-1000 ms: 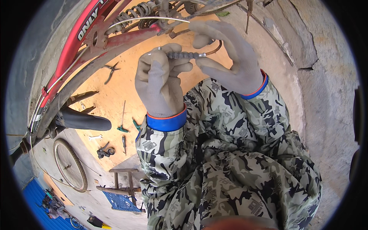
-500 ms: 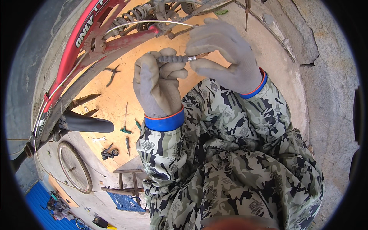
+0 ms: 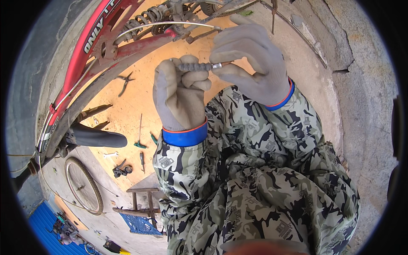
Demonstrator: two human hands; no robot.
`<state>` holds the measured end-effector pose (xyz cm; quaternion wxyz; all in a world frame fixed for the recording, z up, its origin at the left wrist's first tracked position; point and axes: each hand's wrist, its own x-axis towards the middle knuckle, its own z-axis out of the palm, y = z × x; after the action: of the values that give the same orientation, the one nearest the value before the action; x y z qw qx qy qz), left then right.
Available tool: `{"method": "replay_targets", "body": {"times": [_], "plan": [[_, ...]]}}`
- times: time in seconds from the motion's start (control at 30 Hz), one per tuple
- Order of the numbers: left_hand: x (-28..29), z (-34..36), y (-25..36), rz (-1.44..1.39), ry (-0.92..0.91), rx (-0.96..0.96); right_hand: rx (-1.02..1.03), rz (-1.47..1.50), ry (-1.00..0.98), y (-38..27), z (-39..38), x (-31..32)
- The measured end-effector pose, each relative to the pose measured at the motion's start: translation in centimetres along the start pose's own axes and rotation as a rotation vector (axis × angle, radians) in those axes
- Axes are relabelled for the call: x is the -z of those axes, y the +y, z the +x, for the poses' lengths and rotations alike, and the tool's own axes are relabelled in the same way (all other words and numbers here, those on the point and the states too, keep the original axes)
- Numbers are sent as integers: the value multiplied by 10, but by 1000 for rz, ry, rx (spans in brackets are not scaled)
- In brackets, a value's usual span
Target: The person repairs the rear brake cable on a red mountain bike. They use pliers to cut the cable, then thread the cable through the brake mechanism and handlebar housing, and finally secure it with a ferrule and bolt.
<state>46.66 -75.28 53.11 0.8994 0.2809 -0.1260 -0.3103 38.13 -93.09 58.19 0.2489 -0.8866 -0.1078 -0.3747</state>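
Risk first: could lose the small ribbed cable boot [image 3: 193, 66] w/ its metal ferrule [image 3: 216, 65] — held only by fingertip pinch thru bulky gloves, so a slip drops it onto the orange board [image 3: 127, 106] among scattered tools, hard to find. Could also kink or fray the thin cable [image 3: 170, 24] arcing off the red bike frame [image 3: 80, 59] if pulled at an angle. Frame looks propped, not clamped as far as can be seen; a tug might shift it.

Left hand [image 3: 178, 100], grey glove, blue cuff: closed in a loose fist just below the frame's spring shock [image 3: 146, 20], thumb + forefinger wrapped on the boot's left end. Right hand [image 3: 253, 63], same glove: narrow pinch on the ferrule end, other fingers half curled above, near the frame's linkage. Boot sits horizontal between both hands, right under the frame, above the camo sleeves.

Elsewhere, left of and below the frame: loose wheel [image 3: 83, 185], saddle [image 3: 95, 138], pliers [image 3: 124, 80], green-handled driver [image 3: 139, 134] on board.
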Motion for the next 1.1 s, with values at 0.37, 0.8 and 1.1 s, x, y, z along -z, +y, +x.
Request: {"method": "replay_targets", "body": {"times": [0.37,0.8,1.1], "plan": [[-32,-3,17,173,92,-70,-164,76,-37,-26,17,-1],[-30,-58,43,377,79,-266,-431,187,-180,-103,5,-12],[-16,-68,42,310,176,-69,-169,-94,-246,-110,-4,-29]]}}
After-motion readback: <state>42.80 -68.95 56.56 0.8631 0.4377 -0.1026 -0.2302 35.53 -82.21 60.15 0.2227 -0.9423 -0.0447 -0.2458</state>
